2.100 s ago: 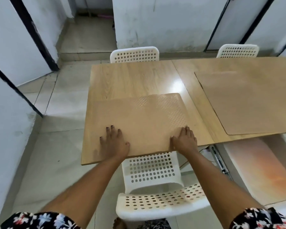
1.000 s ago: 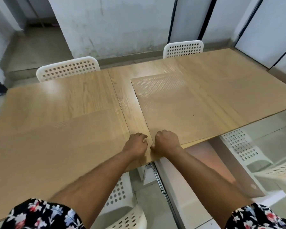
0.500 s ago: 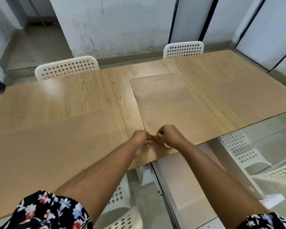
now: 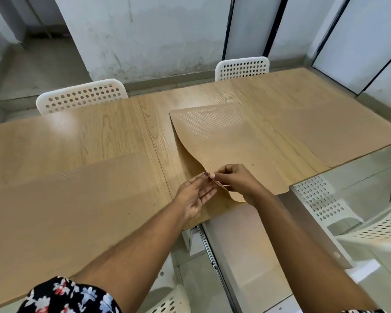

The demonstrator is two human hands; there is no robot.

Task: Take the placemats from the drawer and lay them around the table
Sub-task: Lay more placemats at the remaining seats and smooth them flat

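Observation:
Tan textured placemats lie on the wooden table (image 4: 122,125). One placemat (image 4: 66,199) lies flat at the near left, another (image 4: 348,132) at the right end. In the middle, the top placemat (image 4: 224,143) curls up at its near-left corner, and a strip of a further mat (image 4: 181,154) shows beneath it. My right hand (image 4: 237,180) pinches that lifted corner. My left hand (image 4: 195,193), palm up, pinches the edge at the same corner with thumb and forefinger, its other fingers straight. The open drawer (image 4: 257,245) sticks out under the table edge below my arms.
White perforated chairs stand at the far side (image 4: 81,96) (image 4: 242,67), at the near right (image 4: 325,199) and below me (image 4: 167,301). The drawer's metal slide rail (image 4: 209,251) runs along its left side. Walls and dark door frames close the room behind the table.
I turned from the left placemat to the middle one. Both hands went to its near-left corner and have lifted that corner, which now curls off the mat beneath.

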